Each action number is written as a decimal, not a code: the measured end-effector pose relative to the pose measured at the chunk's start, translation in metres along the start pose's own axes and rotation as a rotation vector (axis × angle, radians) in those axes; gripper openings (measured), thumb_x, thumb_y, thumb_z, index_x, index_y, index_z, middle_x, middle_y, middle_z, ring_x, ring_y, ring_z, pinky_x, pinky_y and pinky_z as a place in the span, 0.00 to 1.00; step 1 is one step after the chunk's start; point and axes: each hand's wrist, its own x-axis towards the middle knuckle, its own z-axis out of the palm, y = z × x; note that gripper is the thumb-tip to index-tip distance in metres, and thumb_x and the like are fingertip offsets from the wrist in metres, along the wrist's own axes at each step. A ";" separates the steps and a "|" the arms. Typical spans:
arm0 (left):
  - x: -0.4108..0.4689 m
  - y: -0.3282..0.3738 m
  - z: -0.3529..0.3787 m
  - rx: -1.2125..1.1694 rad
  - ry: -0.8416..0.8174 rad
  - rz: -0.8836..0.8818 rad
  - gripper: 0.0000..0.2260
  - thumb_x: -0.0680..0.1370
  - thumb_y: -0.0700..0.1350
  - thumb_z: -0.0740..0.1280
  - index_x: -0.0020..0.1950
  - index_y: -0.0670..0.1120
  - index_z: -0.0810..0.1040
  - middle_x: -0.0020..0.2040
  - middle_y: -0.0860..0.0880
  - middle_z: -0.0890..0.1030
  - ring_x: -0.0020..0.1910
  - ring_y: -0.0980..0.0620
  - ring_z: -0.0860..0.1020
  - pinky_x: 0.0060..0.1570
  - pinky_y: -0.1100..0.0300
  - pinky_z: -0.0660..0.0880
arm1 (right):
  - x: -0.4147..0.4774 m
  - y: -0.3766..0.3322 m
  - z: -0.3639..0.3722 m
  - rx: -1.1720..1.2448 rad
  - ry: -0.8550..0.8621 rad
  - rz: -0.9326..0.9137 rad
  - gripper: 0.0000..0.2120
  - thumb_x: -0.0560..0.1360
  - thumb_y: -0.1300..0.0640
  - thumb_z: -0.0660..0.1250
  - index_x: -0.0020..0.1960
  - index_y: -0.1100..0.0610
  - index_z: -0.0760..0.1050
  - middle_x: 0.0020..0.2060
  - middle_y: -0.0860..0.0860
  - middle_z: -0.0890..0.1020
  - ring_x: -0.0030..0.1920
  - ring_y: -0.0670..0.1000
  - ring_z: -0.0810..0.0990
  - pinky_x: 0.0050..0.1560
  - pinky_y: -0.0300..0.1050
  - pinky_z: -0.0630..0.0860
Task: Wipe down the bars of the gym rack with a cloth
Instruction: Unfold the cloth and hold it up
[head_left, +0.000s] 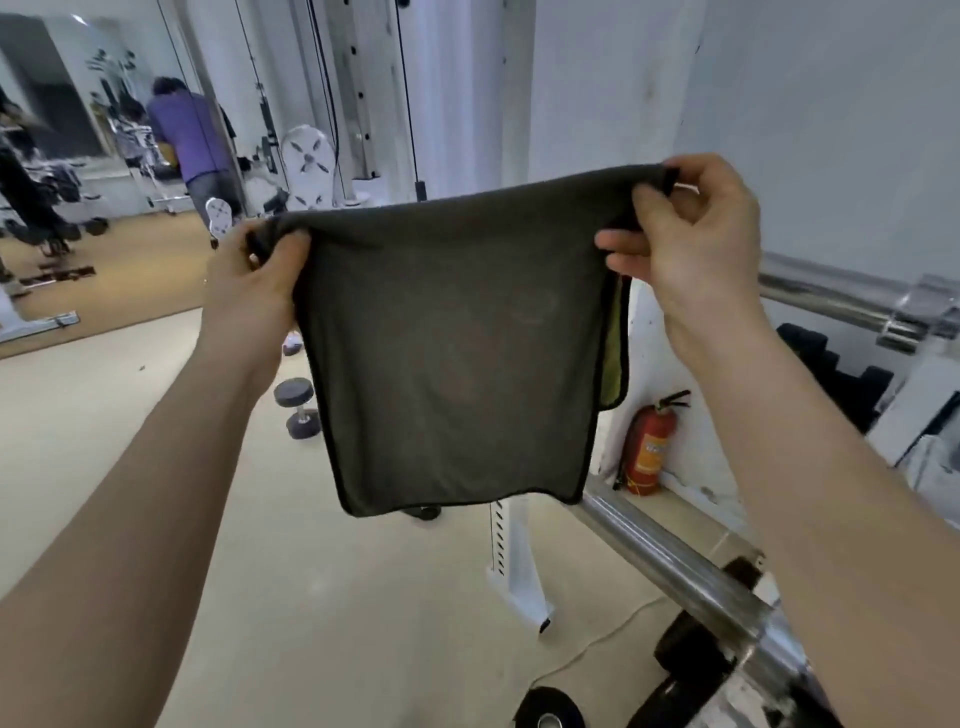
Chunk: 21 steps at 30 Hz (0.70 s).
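Holding the dark grey cloth (457, 364) spread in the air before us, we pinch its upper corners, one in our left hand (260, 270) and one in our right hand (691, 244), with the fingers curled on bunched fabric. Its lower right corner hangs near a chrome bar (670, 561). A red fire extinguisher (649, 441) stands by the wall.

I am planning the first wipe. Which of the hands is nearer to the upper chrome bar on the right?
The right. The right hand grips a top corner of the cloth just left of the upper chrome bar; the left hand holds the opposite corner, farther left.
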 end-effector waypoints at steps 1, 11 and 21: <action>0.019 -0.002 0.008 0.000 -0.026 0.032 0.03 0.76 0.50 0.67 0.44 0.53 0.75 0.43 0.50 0.75 0.44 0.50 0.75 0.41 0.53 0.75 | 0.013 -0.001 0.008 0.039 0.008 0.008 0.05 0.80 0.61 0.61 0.49 0.51 0.71 0.45 0.53 0.80 0.34 0.50 0.84 0.37 0.42 0.81; 0.224 -0.121 0.086 -0.161 -0.205 -0.023 0.04 0.80 0.42 0.65 0.46 0.50 0.73 0.44 0.49 0.77 0.45 0.53 0.79 0.42 0.59 0.80 | 0.130 0.103 0.099 -0.110 0.115 0.081 0.07 0.80 0.63 0.59 0.49 0.52 0.70 0.46 0.49 0.80 0.48 0.51 0.85 0.53 0.44 0.80; 0.272 -0.343 0.118 0.376 -0.510 -0.192 0.05 0.76 0.47 0.69 0.41 0.55 0.79 0.32 0.52 0.76 0.31 0.53 0.73 0.38 0.58 0.72 | 0.138 0.294 0.110 -0.337 0.117 0.766 0.06 0.80 0.65 0.59 0.47 0.56 0.73 0.47 0.55 0.80 0.44 0.53 0.83 0.56 0.50 0.78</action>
